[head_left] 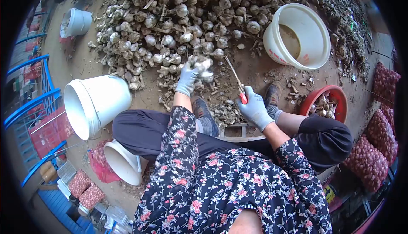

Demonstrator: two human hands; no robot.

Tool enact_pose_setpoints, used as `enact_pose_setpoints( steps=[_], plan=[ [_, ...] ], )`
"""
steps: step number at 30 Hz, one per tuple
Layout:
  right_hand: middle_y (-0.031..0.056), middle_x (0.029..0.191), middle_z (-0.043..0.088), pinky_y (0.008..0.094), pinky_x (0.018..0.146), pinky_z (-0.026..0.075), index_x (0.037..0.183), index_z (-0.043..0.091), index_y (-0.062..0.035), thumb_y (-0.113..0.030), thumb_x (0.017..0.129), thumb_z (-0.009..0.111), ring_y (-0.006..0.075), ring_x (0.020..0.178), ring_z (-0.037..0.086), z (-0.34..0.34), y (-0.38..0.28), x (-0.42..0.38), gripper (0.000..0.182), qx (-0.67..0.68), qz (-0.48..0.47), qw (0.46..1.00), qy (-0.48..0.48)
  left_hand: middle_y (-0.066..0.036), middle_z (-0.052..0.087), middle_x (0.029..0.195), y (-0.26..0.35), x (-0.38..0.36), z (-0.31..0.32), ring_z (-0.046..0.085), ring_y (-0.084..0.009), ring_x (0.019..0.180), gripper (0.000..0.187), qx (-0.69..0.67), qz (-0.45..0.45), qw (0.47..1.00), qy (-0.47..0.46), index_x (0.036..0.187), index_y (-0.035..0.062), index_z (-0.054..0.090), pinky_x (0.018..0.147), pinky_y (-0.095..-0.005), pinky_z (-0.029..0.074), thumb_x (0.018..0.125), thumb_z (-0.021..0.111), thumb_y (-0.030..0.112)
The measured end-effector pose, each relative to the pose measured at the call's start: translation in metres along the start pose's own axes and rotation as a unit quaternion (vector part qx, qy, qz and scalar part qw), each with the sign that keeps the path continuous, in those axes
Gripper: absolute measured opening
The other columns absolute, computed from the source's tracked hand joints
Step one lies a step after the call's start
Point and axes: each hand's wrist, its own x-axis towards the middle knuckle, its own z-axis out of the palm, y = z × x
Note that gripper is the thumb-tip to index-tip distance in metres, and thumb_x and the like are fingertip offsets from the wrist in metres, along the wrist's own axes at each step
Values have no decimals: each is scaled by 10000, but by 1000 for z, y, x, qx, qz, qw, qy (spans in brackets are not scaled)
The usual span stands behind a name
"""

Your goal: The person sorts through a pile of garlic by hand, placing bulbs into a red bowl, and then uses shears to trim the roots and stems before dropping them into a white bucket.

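My left hand (pixel 187 79), in a pale grey glove, is closed on garlic bulbs (pixel 205 69) at the near edge of a large garlic heap (pixel 182 15). Those bulbs are smeared by motion. My right hand (pixel 255 107), gloved the same way, wraps round the red handle of long, thin shears (pixel 234 73). Their tip points up and left toward the heap, to the right of the held garlic. Trimmed stalks and scraps (pixel 227 111) lie on the ground between my feet, below the two hands.
A large cream tub (pixel 312 32) stands at the upper right. Near my right knee is a red basin (pixel 345 106) with garlic in it. White buckets (pixel 114 96) lie tipped on the left; another bucket (pixel 80 22) stands farther back. Filled net sacks (pixel 367 162) line the right side.
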Motion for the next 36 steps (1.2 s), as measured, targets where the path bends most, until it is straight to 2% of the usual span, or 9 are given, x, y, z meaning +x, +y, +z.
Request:
enact_pose_setpoints(
  steps=[6,12,16,18,19,20,22,27,36],
  plan=[
    [176,915,556,452,746,473,1130,433,-60,-190,718,673,361,865,580,-26,-15,-12,494,-150,-102,978,104,-102,614,1097,70,-69,46,636,-211,953,619,-102,140,947,-271,1252,20,472,844,-361,543,696,744,49],
    [154,933,543,437,753,442,1214,413,-42,-252,702,693,320,872,570,-44,-21,-33,620,-243,-146,950,130,-97,617,1046,97,-107,68,642,-163,835,648,90,98,968,-212,1247,-9,469,773,-321,564,661,739,49],
    [154,951,543,435,765,438,1229,411,-41,-268,701,694,313,893,571,-49,-25,-48,641,-269,-141,945,121,-88,627,1022,97,-108,72,637,-168,747,604,230,214,946,-87,1162,-15,507,669,-287,546,625,763,92],
    [157,962,545,436,778,438,1225,411,-43,-259,681,705,315,917,571,-41,-27,-47,655,-264,-113,952,103,-117,600,962,106,-121,81,624,-202,849,671,528,311,791,-1,1159,9,503,757,-314,521,559,791,95],
    [160,973,546,436,790,439,1219,409,-45,-249,668,709,322,930,573,-38,-28,-44,660,-265,-109,953,94,-133,576,930,94,-112,76,616,-246,800,702,555,455,695,38,1148,38,498,733,-337,509,524,810,112],
    [160,973,546,436,790,439,1219,409,-45,-249,668,709,322,930,573,-37,-30,-44,660,-263,-110,954,96,-133,576,930,89,-112,75,616,-246,800,702,556,456,694,38,1148,38,498,733,-337,509,524,810,112],
    [164,979,543,440,795,439,1213,407,-44,-244,665,709,329,933,572,-35,-36,-46,657,-247,-84,962,80,-140,571,964,91,-118,81,616,-269,793,716,405,310,858,62,1165,32,477,719,-355,509,532,804,110],
    [172,984,538,452,802,436,1215,405,-50,-252,697,687,344,934,568,-29,-36,-44,624,-218,-95,969,75,-182,608,1024,100,-134,85,631,-315,914,725,536,395,734,135,1165,11,483,768,-369,506,607,850,294],
    [168,961,542,447,797,437,1217,400,-52,-269,713,675,337,925,568,-18,-40,-41,613,-188,-122,970,90,-182,571,1032,84,-130,79,610,-358,897,725,509,411,740,158,1171,16,477,769,-402,505,594,831,278]
  ],
)
